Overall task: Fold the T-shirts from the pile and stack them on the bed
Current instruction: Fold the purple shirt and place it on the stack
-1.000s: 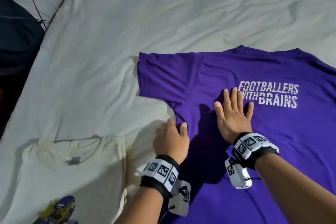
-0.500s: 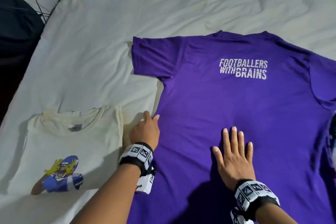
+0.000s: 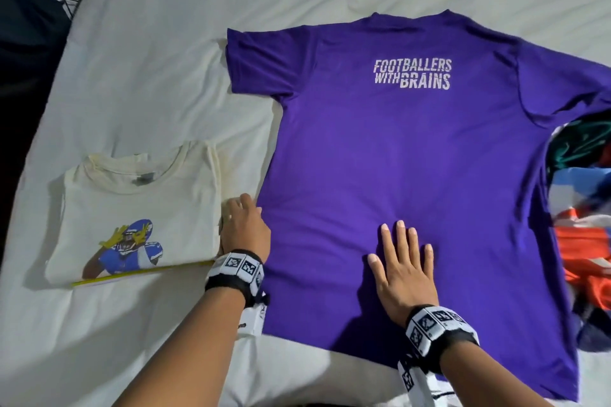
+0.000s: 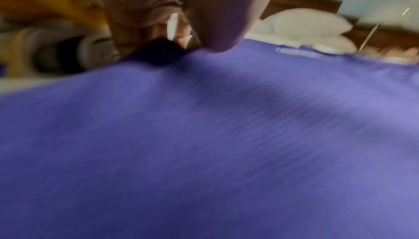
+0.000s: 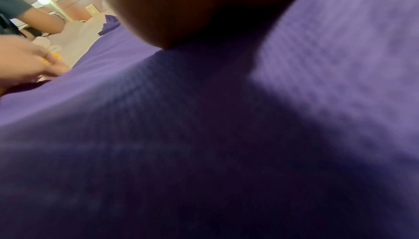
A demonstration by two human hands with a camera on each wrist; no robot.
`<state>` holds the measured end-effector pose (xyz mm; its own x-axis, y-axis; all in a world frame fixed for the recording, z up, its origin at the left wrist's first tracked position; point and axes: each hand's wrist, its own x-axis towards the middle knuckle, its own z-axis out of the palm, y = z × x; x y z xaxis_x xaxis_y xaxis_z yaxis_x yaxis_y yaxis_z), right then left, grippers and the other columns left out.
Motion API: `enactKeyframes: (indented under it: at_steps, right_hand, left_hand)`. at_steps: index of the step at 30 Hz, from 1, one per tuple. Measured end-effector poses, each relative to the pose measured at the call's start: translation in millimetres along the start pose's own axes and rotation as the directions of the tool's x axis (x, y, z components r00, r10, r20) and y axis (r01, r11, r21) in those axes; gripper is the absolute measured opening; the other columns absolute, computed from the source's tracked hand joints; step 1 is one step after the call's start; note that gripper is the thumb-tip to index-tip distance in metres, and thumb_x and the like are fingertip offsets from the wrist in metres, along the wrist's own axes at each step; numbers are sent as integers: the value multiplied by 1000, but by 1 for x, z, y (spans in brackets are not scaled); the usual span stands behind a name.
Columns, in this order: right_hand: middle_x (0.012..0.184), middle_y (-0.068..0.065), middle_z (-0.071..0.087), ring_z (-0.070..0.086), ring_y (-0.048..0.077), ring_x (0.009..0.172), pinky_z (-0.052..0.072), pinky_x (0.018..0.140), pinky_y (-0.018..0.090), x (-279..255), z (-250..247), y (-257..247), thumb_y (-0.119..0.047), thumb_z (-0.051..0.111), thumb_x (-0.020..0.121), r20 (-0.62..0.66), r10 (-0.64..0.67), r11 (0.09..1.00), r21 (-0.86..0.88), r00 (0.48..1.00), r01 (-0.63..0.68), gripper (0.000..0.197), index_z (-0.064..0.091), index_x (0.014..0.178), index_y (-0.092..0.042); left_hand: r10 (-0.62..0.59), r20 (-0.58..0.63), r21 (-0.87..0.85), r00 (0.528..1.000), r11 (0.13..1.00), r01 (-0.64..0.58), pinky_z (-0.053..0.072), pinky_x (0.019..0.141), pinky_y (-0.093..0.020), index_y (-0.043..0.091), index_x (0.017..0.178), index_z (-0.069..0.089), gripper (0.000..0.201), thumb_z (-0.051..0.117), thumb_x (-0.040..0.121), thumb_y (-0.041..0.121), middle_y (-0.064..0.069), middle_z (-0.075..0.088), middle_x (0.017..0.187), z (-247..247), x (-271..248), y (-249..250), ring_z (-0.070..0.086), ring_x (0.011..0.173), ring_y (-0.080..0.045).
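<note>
The purple T-shirt (image 3: 413, 175), soft and limp, lay under the flat-fingered right hand (image 3: 401, 269); the left hand (image 3: 243, 230), grip unclear, suited its nine-o'clock edge.

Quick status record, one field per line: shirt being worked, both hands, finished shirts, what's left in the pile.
shirt in work: purple T-shirt printed FOOTBALLERS WITH BRAINS, spread flat, unfolded
right hand: flat, fingers spread, pressing on the shirt's lower part
left hand: at the shirt's left side edge; grip unclear
folded: cream T-shirt with a football player print, left of the purple one
pile: mixed coloured clothes at the right edge
surface: white bed sheet
</note>
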<state>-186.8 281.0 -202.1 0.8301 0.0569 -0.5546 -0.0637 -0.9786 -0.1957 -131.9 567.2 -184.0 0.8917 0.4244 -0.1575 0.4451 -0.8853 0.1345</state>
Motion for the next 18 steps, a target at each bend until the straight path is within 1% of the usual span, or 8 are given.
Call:
enactKeyframes:
  at_steps: [2,4,5,7,8,9,14,18]
  right_hand:
    - [168,2,-17,-20,25,154,-11,123,50,-4,1,-5,-62,-2,95,-44,-8,1000,-4,999,8,74,-9,161,-31]
    - [170,6,-7,-10,30,156,-5,124,53,-8,5,-18,-52,9,99,-74,-103,994,-30,992,101,68,2,163,-29]
    - [170,6,-5,-8,30,156,-3,124,54,-8,9,-23,-48,11,99,-70,-154,987,-46,986,151,67,3,163,-29]
    - [169,2,-12,-13,27,156,-5,124,53,-8,14,-22,-48,9,99,-54,-190,981,-58,980,187,65,-4,162,-33]
    - [168,-1,-15,-15,25,155,-8,124,51,-7,15,-15,-50,8,100,-56,-167,985,-57,984,163,64,-7,161,-36]
    - [168,-3,-15,-15,24,156,-11,124,49,-6,15,-4,-53,8,101,-74,-128,990,-60,989,124,64,-7,160,-38]
    - [168,-5,-17,-13,22,156,-14,122,46,-12,5,88,-69,11,99,-140,175,981,-56,975,-184,69,-10,159,-43]
    - [169,7,-12,-10,27,156,-3,124,54,-24,-19,129,-67,15,98,-85,492,867,135,866,-480,77,1,163,-27]
  left_hand:
    - [-13,-79,1,997,1000,13,49,88,-55,0,135,47,46,61,96,20,-27,50,131,-3,-13,25,52,116,-46]
    - [132,-51,-1,990,991,-132,41,103,-57,5,154,31,63,50,99,31,-25,32,156,-3,-40,62,36,139,-44]
    - [275,19,17,961,961,-276,33,110,-60,11,159,25,66,44,101,37,-23,23,163,6,-58,76,26,148,-43]
    - [525,197,30,828,841,-541,17,118,-65,25,163,16,67,30,102,49,-15,7,170,34,-87,86,11,156,-37]
    - [575,252,45,779,797,-603,11,121,-65,31,163,13,67,24,102,54,-12,2,171,47,-91,82,7,157,-34]
    - [583,269,65,767,783,-618,7,122,-64,33,163,10,68,21,101,58,-10,0,171,57,-89,73,6,157,-32]
    - [332,203,199,921,907,-371,0,124,-57,26,164,4,76,18,101,66,-9,0,171,60,-60,25,4,158,-29]
    - [92,185,170,978,978,-124,4,122,-62,13,164,2,78,22,103,58,-19,-7,169,45,-55,30,-4,157,-36]
